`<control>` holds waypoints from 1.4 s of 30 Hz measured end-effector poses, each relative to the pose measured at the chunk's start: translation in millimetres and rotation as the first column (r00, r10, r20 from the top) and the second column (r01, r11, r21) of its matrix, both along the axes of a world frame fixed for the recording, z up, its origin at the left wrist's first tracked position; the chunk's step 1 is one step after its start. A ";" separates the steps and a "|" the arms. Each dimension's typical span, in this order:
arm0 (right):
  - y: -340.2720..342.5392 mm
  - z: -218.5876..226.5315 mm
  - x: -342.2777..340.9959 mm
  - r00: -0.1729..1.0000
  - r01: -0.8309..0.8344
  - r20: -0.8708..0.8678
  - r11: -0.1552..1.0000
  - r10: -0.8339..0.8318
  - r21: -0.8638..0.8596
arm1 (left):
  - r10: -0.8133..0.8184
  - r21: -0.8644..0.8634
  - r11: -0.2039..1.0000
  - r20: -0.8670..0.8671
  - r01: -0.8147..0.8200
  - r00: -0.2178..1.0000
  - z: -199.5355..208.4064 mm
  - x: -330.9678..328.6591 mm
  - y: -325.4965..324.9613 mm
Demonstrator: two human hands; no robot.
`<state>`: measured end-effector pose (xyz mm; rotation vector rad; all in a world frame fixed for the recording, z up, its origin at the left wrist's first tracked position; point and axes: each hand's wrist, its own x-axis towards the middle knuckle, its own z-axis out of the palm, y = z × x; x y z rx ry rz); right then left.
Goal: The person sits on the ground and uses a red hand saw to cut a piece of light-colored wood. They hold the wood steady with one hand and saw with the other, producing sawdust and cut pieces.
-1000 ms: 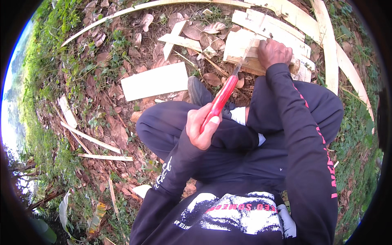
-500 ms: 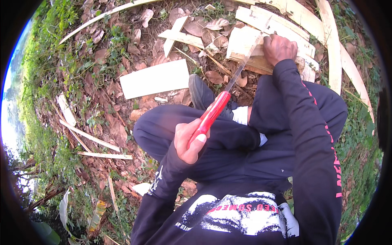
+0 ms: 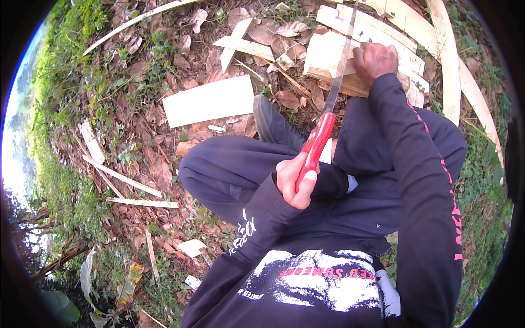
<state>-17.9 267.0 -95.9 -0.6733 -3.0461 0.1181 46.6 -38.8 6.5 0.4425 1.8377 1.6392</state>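
Observation:
My left hand grips the red handle of a long knife above my crossed legs. Its grey blade points away from me and lies across a pale split piece of wood on the ground. My right hand is closed over the right side of that piece, just beside the blade. More pale slats lie under and behind it.
A flat white board lies on dry leaves to the left of my dark shoe. Thin wood strips are scattered at the left, and long curved slats at the right. Grass borders both sides.
The knife has swung from a slant to nearly straight ahead, its blade now reaching farther across the wood piece. My right hand has stayed on the wood.

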 end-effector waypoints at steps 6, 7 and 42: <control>2.2 -0.5 0.0 1.000 0.023 0.007 1.000 -0.023 -0.010 | 0.131 0.040 0.991 -0.037 -0.130 0.991 -3.4 32.1 -26.7; 2.2 -0.6 1.7 1.000 0.021 -0.009 1.000 -0.021 -0.006 | 0.152 0.050 0.987 -0.041 -0.150 0.988 -4.8 34.5 -27.1; 3.2 0.8 -2.7 0.997 0.042 0.072 0.999 -0.041 -0.010 | 0.223 0.090 0.970 0.024 -0.224 0.975 -15.2 30.3 10.6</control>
